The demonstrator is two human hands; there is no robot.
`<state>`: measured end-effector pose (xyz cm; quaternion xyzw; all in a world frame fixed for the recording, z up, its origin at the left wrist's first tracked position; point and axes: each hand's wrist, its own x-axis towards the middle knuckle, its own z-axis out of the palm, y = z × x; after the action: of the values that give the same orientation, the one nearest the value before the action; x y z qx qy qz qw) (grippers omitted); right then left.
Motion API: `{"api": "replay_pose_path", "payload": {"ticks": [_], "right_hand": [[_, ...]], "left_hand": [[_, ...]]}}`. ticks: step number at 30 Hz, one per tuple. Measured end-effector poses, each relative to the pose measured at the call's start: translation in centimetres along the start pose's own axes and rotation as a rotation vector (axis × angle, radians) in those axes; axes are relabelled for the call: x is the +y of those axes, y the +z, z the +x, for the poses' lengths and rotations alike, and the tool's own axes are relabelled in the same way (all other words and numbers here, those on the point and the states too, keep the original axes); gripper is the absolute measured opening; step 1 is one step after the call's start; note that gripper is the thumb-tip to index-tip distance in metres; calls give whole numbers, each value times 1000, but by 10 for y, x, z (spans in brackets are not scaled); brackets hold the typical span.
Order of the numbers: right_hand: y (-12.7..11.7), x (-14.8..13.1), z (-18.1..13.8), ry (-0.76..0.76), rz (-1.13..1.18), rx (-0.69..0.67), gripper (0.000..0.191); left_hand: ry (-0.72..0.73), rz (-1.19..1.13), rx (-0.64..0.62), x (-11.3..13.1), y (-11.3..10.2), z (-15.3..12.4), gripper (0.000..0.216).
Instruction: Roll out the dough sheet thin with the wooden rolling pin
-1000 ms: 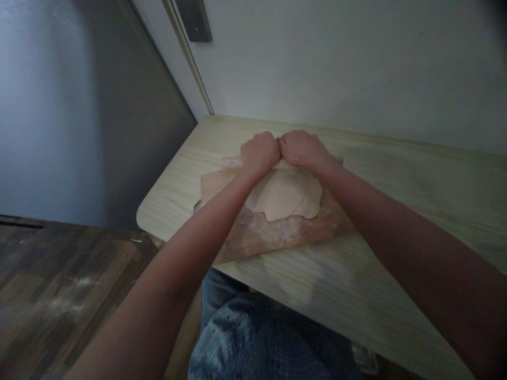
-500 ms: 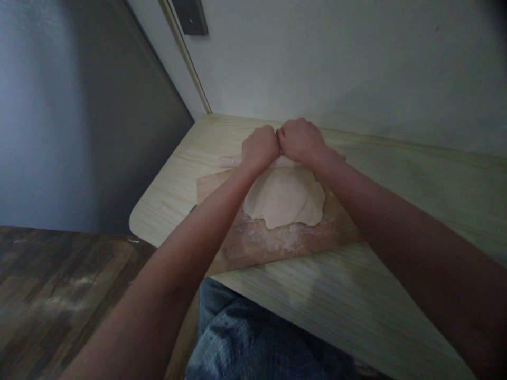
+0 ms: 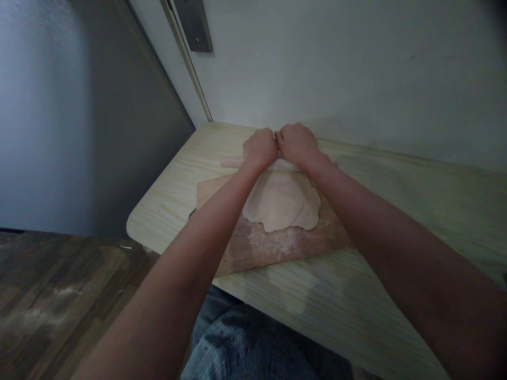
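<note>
A flat sheet of pale dough point(image 3: 282, 201) lies on a floured wooden board point(image 3: 273, 245) on a light wooden table point(image 3: 356, 295). At the dough's far edge a wooden rolling pin point(image 3: 232, 161) lies crosswise. My left hand point(image 3: 260, 149) and my right hand point(image 3: 297, 143) sit side by side on the pin's middle, fingers curled down over it, knuckles touching. Only the pin's left end shows clearly. Both forearms reach out over the board.
A plain white wall rises behind the table. A dark panel and door frame point(image 3: 186, 63) stand at the left. Dark wooden flooring point(image 3: 59, 301) lies below the table's rounded left corner. My checked clothing point(image 3: 257, 343) shows at the table's near edge.
Both hands with the rolling pin have pushed slightly farther away over the dough's far edge. The dough looks a little flatter and wider.
</note>
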<state>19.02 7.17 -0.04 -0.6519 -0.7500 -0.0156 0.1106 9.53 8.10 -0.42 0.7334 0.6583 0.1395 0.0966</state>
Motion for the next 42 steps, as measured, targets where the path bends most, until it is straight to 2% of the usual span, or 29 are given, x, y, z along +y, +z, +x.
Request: {"api": "replay_pose_path", "payload": {"ticks": [4,15,21,25,31,38,42], "right_hand": [[-3,-2,-8,6,-7,-11,45],[-18,-16,-41,148,11,-90,48],[-25,-23,-62,133,-40,-156,45],[-23,-29,-77,121,-89,-114,43],[-22,-37,-98,129,-123,-20,45],[-24,-39,-106,120,-137,16,45],[-20,-37,-100,133,-135,7,44]], "left_hand": [[-6,17,15,1,-2,-6,32],[-82,71,61,6,-9,-40,36],[-70,105,52,8,-14,-65,35],[-25,149,35,6,-17,-85,37],[23,172,134,3,-14,-106,39],[49,207,149,1,-13,-110,39],[43,194,104,0,-14,-105,41]]}}
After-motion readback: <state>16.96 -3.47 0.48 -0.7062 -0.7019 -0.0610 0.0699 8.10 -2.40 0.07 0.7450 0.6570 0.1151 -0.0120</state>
